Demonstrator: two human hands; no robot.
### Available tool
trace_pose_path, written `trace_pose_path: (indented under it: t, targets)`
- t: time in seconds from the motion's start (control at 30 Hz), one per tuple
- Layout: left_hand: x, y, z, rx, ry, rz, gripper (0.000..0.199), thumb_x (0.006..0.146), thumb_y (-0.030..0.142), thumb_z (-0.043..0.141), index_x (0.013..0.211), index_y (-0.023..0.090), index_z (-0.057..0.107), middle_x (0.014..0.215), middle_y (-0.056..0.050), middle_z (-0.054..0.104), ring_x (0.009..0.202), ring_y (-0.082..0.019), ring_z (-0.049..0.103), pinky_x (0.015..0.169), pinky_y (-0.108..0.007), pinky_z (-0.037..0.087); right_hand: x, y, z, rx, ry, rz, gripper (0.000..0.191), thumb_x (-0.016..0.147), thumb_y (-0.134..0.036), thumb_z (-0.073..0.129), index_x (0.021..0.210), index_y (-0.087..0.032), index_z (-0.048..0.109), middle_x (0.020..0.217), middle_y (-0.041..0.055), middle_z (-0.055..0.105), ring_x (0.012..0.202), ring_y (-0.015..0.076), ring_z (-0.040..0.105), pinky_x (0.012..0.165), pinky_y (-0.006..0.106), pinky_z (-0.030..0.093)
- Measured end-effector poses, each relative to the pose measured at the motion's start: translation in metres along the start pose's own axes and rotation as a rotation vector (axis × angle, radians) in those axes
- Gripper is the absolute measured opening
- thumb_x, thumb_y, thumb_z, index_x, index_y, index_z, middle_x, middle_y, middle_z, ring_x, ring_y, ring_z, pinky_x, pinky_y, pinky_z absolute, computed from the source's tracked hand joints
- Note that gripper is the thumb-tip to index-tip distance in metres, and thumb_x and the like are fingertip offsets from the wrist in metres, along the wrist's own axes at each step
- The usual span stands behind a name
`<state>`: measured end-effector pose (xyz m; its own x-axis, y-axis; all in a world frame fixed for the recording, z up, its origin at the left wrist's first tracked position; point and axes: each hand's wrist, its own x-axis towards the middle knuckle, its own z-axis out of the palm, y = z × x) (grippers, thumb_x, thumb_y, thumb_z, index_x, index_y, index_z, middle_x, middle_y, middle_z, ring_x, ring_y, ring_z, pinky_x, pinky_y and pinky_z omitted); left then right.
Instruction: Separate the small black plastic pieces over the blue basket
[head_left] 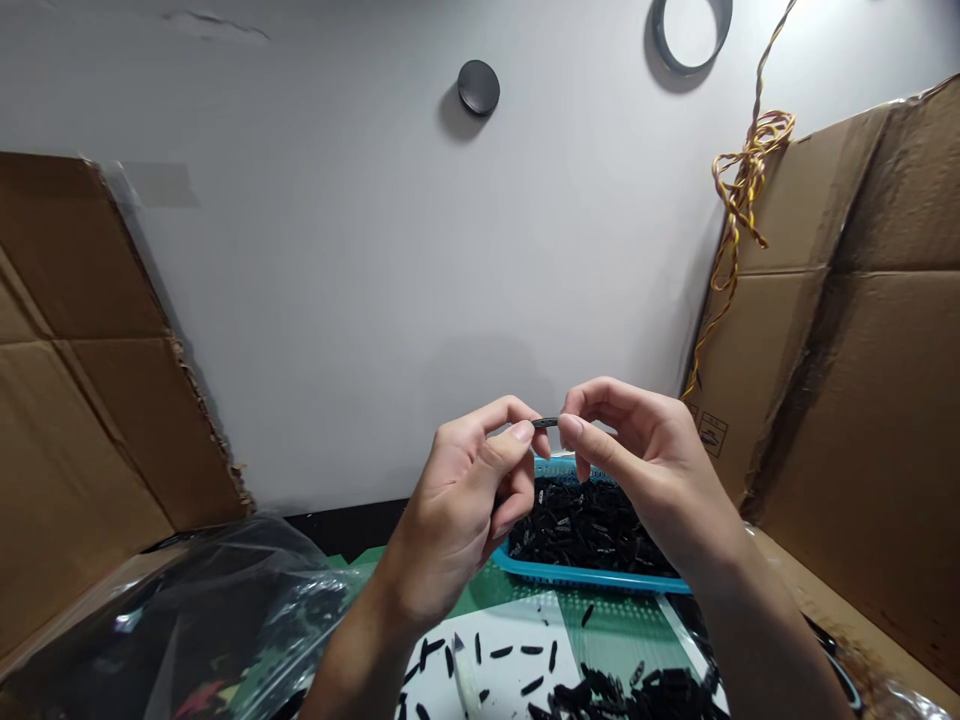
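Note:
Between my two hands is a small, thin black piece (545,422), held level above the work surface. My left hand (480,480) pinches its left end between thumb and forefinger. The thumb and fingertips of my right hand (637,440) close on its other end. Behind and below the hands stands a blue plastic basket (592,578) filled with many similar black pieces (577,525). More of these pieces lie on a white sheet (517,625) below, beside a pale, pen-like tool (466,675) with a dark tip. A loose pile of black pieces (630,695) sits at the bottom edge.
A clear plastic bag (225,600) lies at the left on the green mat (480,595). Cardboard panels stand at the left (82,370) and right (870,400). Twisted yellow and brown wire (750,170) hangs at the right by the grey wall (360,250).

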<state>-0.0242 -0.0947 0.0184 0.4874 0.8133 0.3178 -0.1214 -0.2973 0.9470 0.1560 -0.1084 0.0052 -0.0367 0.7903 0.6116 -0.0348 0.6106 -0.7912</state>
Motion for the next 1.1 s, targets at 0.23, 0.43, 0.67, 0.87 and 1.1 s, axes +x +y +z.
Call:
trace_pose_path:
  t: [0.23, 0.43, 0.67, 0.87, 1.1]
  targets:
    - [0.0003, -0.0041, -0.0022, 0.103, -0.012, 0.023, 0.031, 0.106, 0.048, 0.060, 0.089, 0.021, 0.058, 0.049, 0.011, 0.039, 0.040, -0.002, 0.022, 0.036, -0.009, 0.021, -0.0002, 0.0016, 0.0006, 0.009, -0.014, -0.006, 0.010, 0.092, -0.023, 0.081, 0.088, -0.021, 0.073, 0.085, -0.0019, 0.064, 0.076, 0.0134, 0.056, 0.066, 0.027, 0.048]
    - [-0.0002, -0.0033, -0.0014, 0.045, -0.015, 0.014, 0.022, 0.107, 0.039, 0.056, 0.093, 0.021, 0.059, 0.049, 0.010, 0.039, 0.039, -0.003, 0.024, 0.037, -0.010, 0.023, 0.0014, 0.0021, -0.0030, 0.000, -0.008, 0.013, 0.013, 0.093, -0.025, 0.079, 0.085, -0.020, 0.071, 0.083, -0.0018, 0.064, 0.073, 0.0127, 0.055, 0.066, 0.026, 0.047]
    - [-0.0005, -0.0021, -0.0005, 0.133, 0.030, 0.015, 0.043, 0.108, 0.053, 0.054, 0.081, 0.020, 0.057, 0.050, 0.010, 0.034, 0.041, -0.003, 0.022, 0.037, -0.011, 0.022, 0.0002, 0.0021, -0.0028, 0.011, -0.043, 0.027, 0.012, 0.093, -0.025, 0.079, 0.086, -0.020, 0.071, 0.083, -0.0020, 0.065, 0.072, 0.0123, 0.056, 0.066, 0.026, 0.047]
    - [0.0003, -0.0048, 0.0006, 0.087, 0.047, 0.016, 0.048, 0.110, 0.052, 0.052, 0.075, 0.019, 0.055, 0.049, 0.010, 0.031, 0.039, -0.003, 0.021, 0.036, -0.013, 0.021, 0.0018, 0.0046, 0.0001, -0.022, -0.022, -0.028, 0.008, 0.096, -0.025, 0.077, 0.091, -0.022, 0.072, 0.087, -0.0010, 0.070, 0.077, 0.0135, 0.061, 0.067, 0.026, 0.050]
    - [-0.0012, -0.0032, 0.0003, 0.041, 0.029, 0.000, 0.049, 0.109, 0.050, 0.051, 0.073, 0.018, 0.059, 0.047, 0.009, 0.030, 0.041, -0.005, 0.020, 0.036, -0.015, 0.019, 0.0025, 0.0060, 0.0012, -0.019, -0.039, -0.022, 0.009, 0.096, -0.023, 0.075, 0.088, -0.022, 0.073, 0.082, -0.0017, 0.069, 0.075, 0.0132, 0.061, 0.066, 0.026, 0.050]
